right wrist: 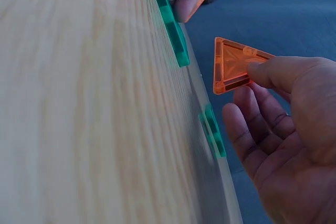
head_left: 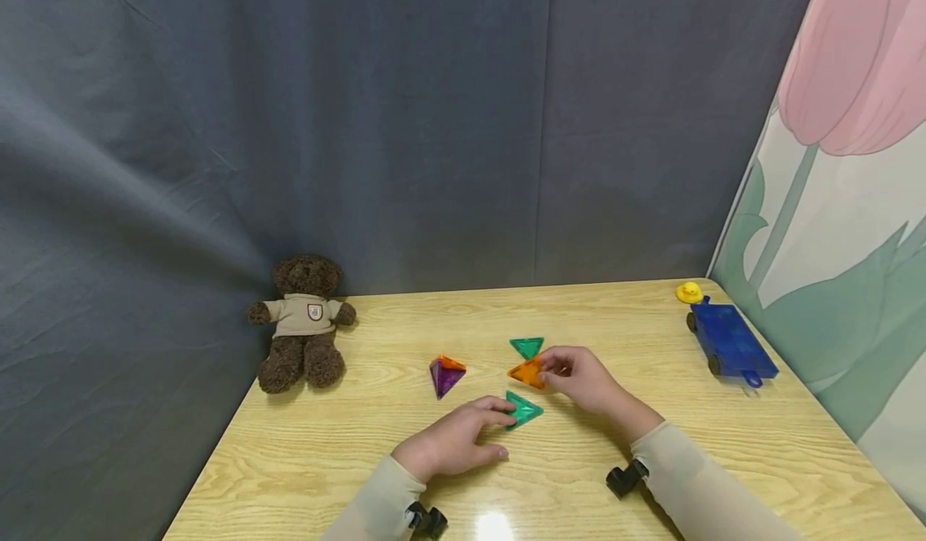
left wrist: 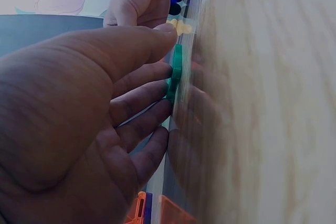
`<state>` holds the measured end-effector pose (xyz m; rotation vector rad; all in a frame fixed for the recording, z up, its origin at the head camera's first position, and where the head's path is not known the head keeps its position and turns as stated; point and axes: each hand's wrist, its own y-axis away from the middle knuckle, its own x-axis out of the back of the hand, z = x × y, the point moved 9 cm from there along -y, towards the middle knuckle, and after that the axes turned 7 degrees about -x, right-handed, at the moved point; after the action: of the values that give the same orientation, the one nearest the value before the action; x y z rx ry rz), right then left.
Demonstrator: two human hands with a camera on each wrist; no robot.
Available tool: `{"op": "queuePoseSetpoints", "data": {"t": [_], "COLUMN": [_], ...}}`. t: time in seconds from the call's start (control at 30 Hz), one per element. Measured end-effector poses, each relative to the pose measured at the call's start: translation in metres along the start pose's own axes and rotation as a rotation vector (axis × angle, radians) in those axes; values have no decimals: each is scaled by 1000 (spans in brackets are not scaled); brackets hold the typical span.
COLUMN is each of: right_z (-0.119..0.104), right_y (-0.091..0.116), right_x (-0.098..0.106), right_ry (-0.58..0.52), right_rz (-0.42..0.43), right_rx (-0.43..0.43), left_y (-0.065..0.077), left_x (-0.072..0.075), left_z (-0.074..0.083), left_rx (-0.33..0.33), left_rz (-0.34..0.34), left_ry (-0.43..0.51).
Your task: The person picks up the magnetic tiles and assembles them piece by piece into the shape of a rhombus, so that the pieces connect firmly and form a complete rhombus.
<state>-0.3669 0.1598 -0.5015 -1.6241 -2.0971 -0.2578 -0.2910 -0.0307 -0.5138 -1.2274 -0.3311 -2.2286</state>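
Note:
My right hand (head_left: 581,378) pinches an orange triangular tile (right wrist: 231,65) between thumb and fingers, and the right wrist view shows it raised off the table. With fingers stretched out, my left hand (head_left: 463,436) touches a green triangular tile (head_left: 524,409) lying flat on the table; its thumb stays apart from the tile. Behind the orange tile lies a second green triangular tile (head_left: 527,347). To the left stands a small pyramid (head_left: 446,375) of purple and orange triangular tiles.
A brown teddy bear (head_left: 306,324) in a beige top sits at the table's left rear. On the right are a blue wheeled toy cart (head_left: 732,342) and a yellow rubber duck (head_left: 689,292). The wooden table (head_left: 304,452) meets a dark curtain (head_left: 434,139) at the back.

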Motion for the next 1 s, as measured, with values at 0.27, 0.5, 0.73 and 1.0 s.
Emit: {"op": "queuePoseSetpoints", "data": {"t": [0.27, 0.5, 0.73, 1.0], "right_z": [-4, -3, -5, -6], "right_y": [2, 3, 5, 7], "right_x": [-9, -15, -21, -23], "right_ry": [14, 37, 47, 32], "right_rz": [-60, -95, -128, -142], "right_rx": [12, 1, 4, 1], "left_y": [0, 0, -1, 0], "left_x": [0, 0, -1, -1], "left_z": [0, -1, -1, -1], "left_rx": [5, 7, -5, -14], "left_rz": [-4, -12, -6, -2], "left_ry": [1, -3, 2, 29]}}
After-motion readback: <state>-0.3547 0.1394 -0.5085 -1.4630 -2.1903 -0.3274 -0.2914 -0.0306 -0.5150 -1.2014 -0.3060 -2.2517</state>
